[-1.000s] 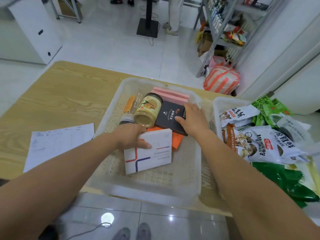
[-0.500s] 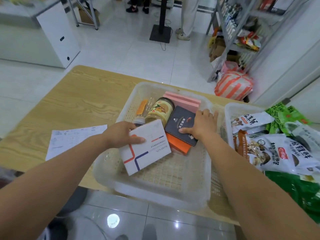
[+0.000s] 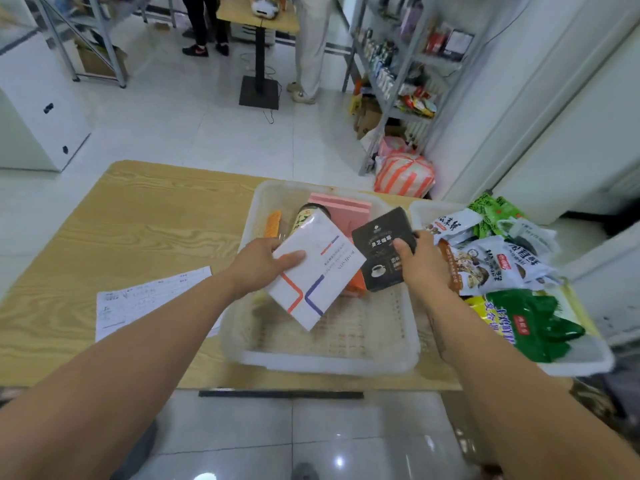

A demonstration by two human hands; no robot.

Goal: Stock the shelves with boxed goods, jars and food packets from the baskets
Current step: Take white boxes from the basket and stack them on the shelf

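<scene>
light wooden table (image 3: pixel 156 216) lower left | clear plastic basket (image 3: pixel 325 363) mid-frame on it | flat white cardboard box (image 3: pixel 322 275) now lifted out above the basket, left hand (image 3: pixel 259 266) clamped on it | small black coffee box (image 3: pixel 379 247) up too, right hand (image 3: pixel 420 265) pinching it | both shelf-bound next, I reckon

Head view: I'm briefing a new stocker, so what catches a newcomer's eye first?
Two boxes held over the clear basket at centre: the left hand grips a white box, the right hand a black box. Beside them, on the right, a second basket heaped with food packets.
</scene>
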